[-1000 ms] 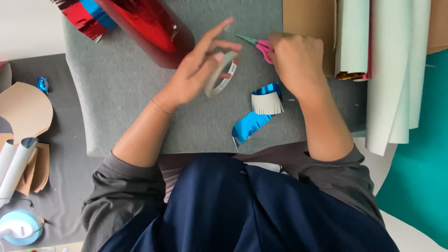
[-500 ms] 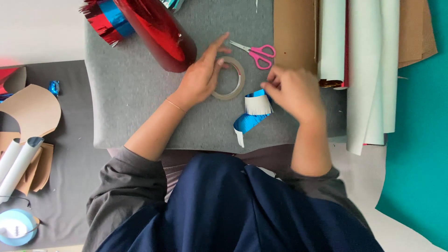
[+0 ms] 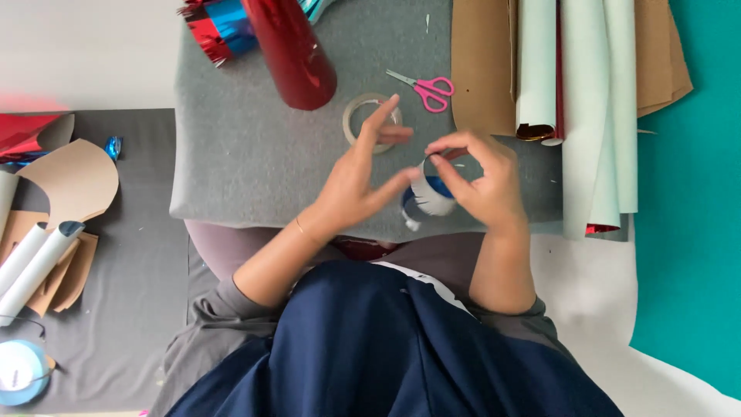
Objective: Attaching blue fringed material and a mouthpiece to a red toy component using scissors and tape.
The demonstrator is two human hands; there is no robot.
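My left hand (image 3: 363,174) and my right hand (image 3: 478,181) meet above the near edge of a grey felt pad (image 3: 239,154). Between them is a small blue and white curled foil strip (image 3: 427,197). My left thumb touches its left side. My right hand pinches its top edge with thumb and forefinger. My left fingers are spread and reach over a clear tape roll (image 3: 363,116) lying flat on the pad just beyond. Pink-handled scissors (image 3: 426,87) lie behind the tape roll.
A shiny red foil roll (image 3: 293,54) and a red-and-blue fringed piece (image 3: 212,27) lie at the pad's far side. Brown card (image 3: 482,62) and pale green paper rolls (image 3: 594,108) lie right. Brown card cutouts (image 3: 69,181), white tubes (image 3: 35,259) and a blue tape reel (image 3: 19,371) sit left.
My left hand let go of the tape roll, which now lies flat on the pad. My right hand lifted the curled blue strip off the pad and both hands closed on it.
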